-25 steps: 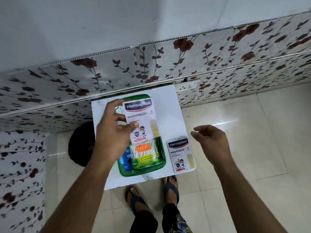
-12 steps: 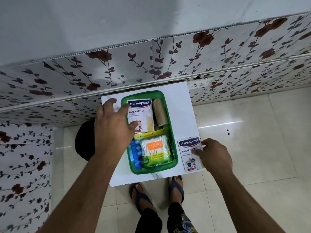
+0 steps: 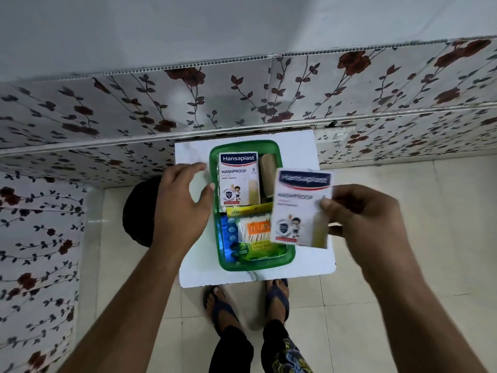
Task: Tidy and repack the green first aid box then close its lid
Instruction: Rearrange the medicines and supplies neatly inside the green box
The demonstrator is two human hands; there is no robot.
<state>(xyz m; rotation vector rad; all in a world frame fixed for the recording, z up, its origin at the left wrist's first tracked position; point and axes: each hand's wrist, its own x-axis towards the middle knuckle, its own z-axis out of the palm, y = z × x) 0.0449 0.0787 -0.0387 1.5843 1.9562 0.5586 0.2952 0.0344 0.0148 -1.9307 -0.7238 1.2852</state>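
The green first aid box (image 3: 216, 238) lies open on a small white table (image 3: 295, 149). Inside it a Hansaplast plaster packet (image 3: 238, 179) rests at the far left, a tan bandage roll (image 3: 269, 172) beside it, a cotton swab pack (image 3: 255, 235) nearer me and a blue strip (image 3: 228, 235) at its left. My right hand (image 3: 360, 211) holds a second Hansaplast packet (image 3: 300, 208) lifted above the box's right side, blurred. My left hand (image 3: 183, 203) hovers at the box's left rim, fingers apart, holding nothing. No lid is visible.
The table stands against a wall with floral panels (image 3: 242, 98). A black round object (image 3: 135, 211) sits on the tiled floor left of the table. My feet in sandals (image 3: 247, 297) stand just under the table's near edge.
My left hand put the first packet into the box and let go. My right hand picked the second packet off the table and raised it over the box.
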